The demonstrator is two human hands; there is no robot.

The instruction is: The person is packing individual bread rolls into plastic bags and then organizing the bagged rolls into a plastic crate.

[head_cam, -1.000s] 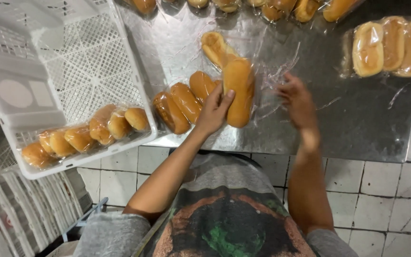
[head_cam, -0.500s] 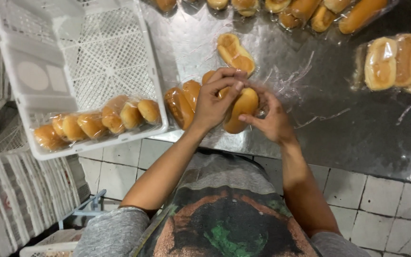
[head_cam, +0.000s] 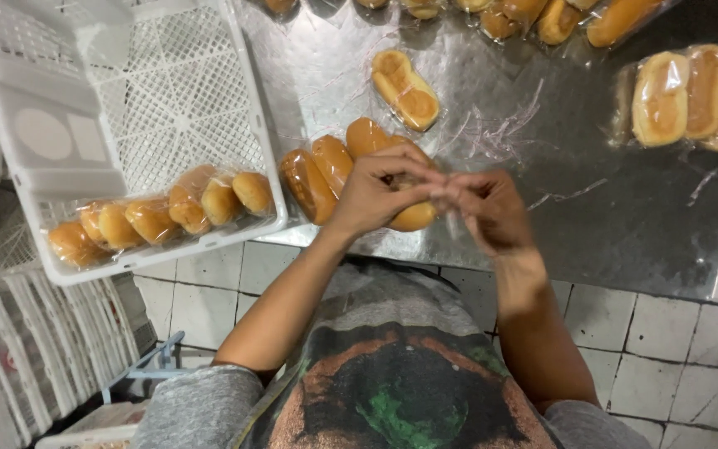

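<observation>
A: Where's the clear plastic bag of golden-brown oblong buns (head_cam: 334, 170)?

B: Steel tabletop (head_cam: 608, 216), near edge. Left hand (head_cam: 376, 195) clamps its right end, hiding a bun.

A: Right hand (head_cam: 488, 208)?

B: At 3 o'clock, fingers pinched; blurred, can't tell on what.

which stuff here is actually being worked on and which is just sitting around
In hand:
left hand
right hand
bag of rolls, pinched shut by both hands

Lying about:
white crate with bagged rolls
loose roll
pack of three rolls
steel table
</observation>
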